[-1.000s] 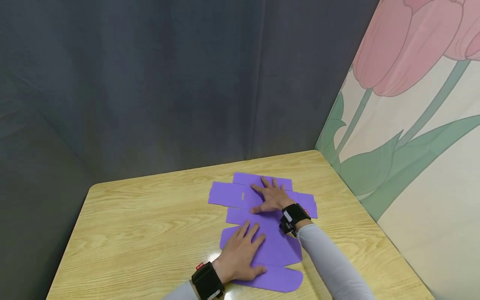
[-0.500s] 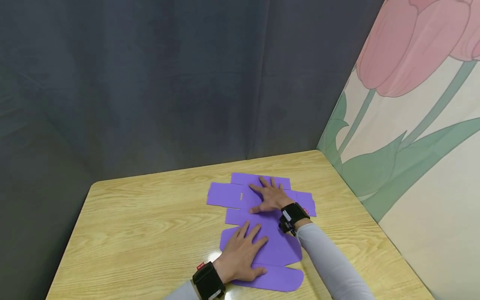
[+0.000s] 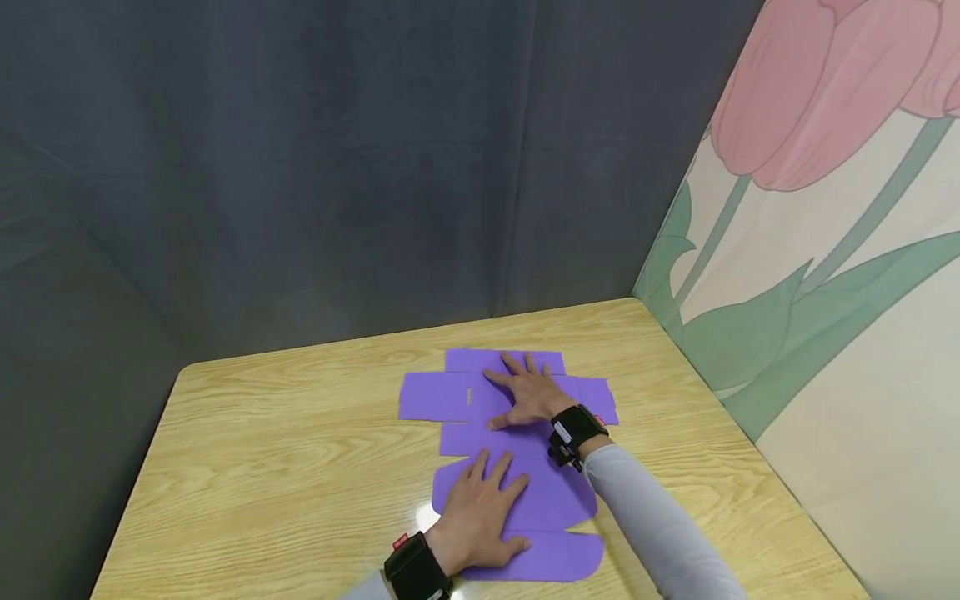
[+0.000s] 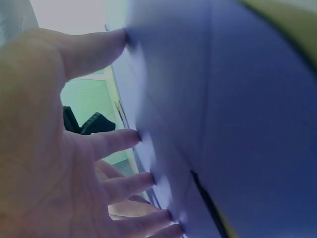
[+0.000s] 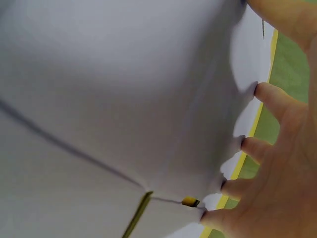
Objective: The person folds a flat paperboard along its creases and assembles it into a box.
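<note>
A purple unfolded cardboard box blank (image 3: 551, 500) lies flat on the wooden table, with side flaps, slits and fold lines. Spread fingers of my left hand (image 3: 480, 517) rest on its near part, the thumb on the rounded front flap. Farther up, my right hand (image 3: 528, 396) presses its spread fingertips on the upper panels. In the left wrist view the fingertips of the left hand (image 4: 54, 134) touch the blank's surface, palm raised off it. The right wrist view has the right hand (image 5: 272, 148) likewise on its fingertips, beside a small slot and a slit in the blank.
The wooden table (image 3: 300, 450) extends to the left of the blank. Behind it hangs a dark curtain (image 3: 337, 167); on the right stands a wall with a tulip print (image 3: 825, 250). Each wrist wears a black strap with a camera.
The blank has turned slightly and its far end has shifted left, so it lies straighter toward me. My right hand moved left with it; the left hand stayed nearly in place.
</note>
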Tool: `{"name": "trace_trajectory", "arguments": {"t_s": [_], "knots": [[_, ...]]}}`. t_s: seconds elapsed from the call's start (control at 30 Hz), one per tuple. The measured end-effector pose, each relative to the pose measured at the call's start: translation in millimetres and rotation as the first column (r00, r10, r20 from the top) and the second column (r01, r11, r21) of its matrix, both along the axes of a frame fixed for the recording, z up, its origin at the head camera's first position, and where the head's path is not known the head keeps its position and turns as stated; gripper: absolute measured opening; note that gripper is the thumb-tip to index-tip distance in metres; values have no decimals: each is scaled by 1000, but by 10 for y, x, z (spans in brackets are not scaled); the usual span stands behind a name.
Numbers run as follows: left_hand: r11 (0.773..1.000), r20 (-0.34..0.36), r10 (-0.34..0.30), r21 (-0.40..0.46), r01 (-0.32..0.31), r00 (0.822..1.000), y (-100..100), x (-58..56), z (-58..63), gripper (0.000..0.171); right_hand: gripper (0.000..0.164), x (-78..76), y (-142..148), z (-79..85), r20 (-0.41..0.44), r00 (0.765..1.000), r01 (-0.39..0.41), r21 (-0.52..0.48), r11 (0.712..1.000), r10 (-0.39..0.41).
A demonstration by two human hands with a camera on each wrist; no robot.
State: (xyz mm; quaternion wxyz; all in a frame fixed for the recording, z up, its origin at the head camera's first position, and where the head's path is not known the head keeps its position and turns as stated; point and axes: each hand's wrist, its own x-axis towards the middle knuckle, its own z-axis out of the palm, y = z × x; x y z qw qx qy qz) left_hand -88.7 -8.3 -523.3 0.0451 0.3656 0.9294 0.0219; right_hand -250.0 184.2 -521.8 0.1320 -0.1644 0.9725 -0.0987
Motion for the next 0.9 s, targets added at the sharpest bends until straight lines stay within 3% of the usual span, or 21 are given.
{"name": "trace_trajectory", "arguments": {"t_s": [0.27,0.6,0.9], "knots": [[999,-45,26,-18,-27,999,-37,57,49,86,106,46,-84,-27,-72,997,-43,-45,998,40],[999,-51,41,-14,-42,998,-53,57,36,87,99,97,-57,-62,-148,988,-70,-130,989,50],[995,-19,101,19,-101,995,-131,21,24,89,102,141,9,-130,-185,982,-47,-99,994,29]]}}
